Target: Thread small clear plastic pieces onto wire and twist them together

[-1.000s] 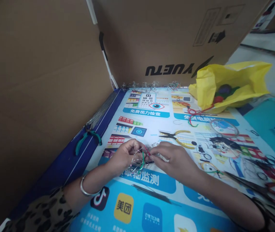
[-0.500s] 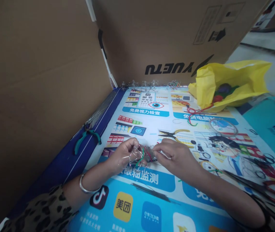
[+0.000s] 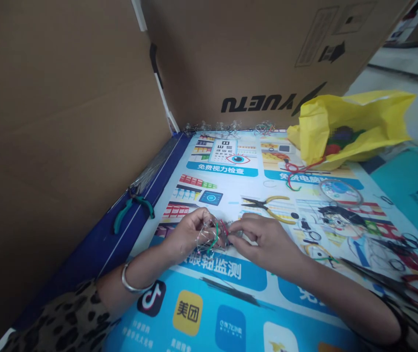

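Wire piece (image 3: 205,247), a small openwork tangle of thin silvery wire, is held just above the printed sheet (image 3: 249,320), around mid-width, nearer the near edge than the far one. Left hand (image 3: 189,234) half curled, fingers closed on the wire piece. Right hand (image 3: 264,237): thumb and fingertips nearly together at the red strand (image 3: 223,227), seems to pinch its end; exact contact too small to tell.

Progress, judged: wire body formed, green strand (image 3: 215,238) on it, red strand apparently being worked in, so likely partway or later. Whether ends are fastened: can't tell. Similar wire clusters (image 3: 234,128) sit along the sheet's far edge, probably done ones.

Yellow-handled pliers (image 3: 267,205) lie just beyond the right hand, toward the far edge. Dark strip (image 3: 231,292) on the near side. Teal-handled pliers (image 3: 133,210) on the blue left border, red-handled scissors (image 3: 392,286) near the right forearm, yellow bag (image 3: 313,132) at the far right corner.

Edges: cardboard panels (image 3: 194,63) stand along the left and far edges, limiting reach there. Right side crowded with tools and wire. Most elbow room looks to be toward the near edge.
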`<state>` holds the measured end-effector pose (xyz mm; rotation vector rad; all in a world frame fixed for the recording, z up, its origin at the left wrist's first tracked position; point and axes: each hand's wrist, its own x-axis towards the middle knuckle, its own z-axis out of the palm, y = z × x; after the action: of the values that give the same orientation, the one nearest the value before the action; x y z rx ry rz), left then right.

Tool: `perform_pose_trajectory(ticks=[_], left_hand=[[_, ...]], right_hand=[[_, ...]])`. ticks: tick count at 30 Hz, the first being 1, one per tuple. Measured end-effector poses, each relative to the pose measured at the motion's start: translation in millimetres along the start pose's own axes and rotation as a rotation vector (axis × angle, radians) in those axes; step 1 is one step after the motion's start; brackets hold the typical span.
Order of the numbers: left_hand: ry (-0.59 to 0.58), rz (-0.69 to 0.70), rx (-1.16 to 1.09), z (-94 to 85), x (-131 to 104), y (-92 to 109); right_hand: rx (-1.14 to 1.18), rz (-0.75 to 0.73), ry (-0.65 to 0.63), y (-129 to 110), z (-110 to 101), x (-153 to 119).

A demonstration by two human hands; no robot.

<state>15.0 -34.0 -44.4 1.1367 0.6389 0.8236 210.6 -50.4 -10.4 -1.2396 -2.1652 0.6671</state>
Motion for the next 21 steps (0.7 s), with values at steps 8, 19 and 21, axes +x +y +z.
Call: perform_pose_trajectory(ticks=[8,19,21], left_hand=[[0.008,0.045,-0.031,-0.4,1.1,-2.8],[-0.056,0.011,-0.019,3.1,1.2,5.6],[-0.064,-0.008,-0.017,2.2,0.5,5.9]], right_hand=[[0.085,0.02,-0.038,-2.4,1.9,2.4],[-0.189,-0.159,0.092,-3.1,6.0,-3.7],[-0.254,-0.21,0.111,-1.5,6.7,-5.5]])
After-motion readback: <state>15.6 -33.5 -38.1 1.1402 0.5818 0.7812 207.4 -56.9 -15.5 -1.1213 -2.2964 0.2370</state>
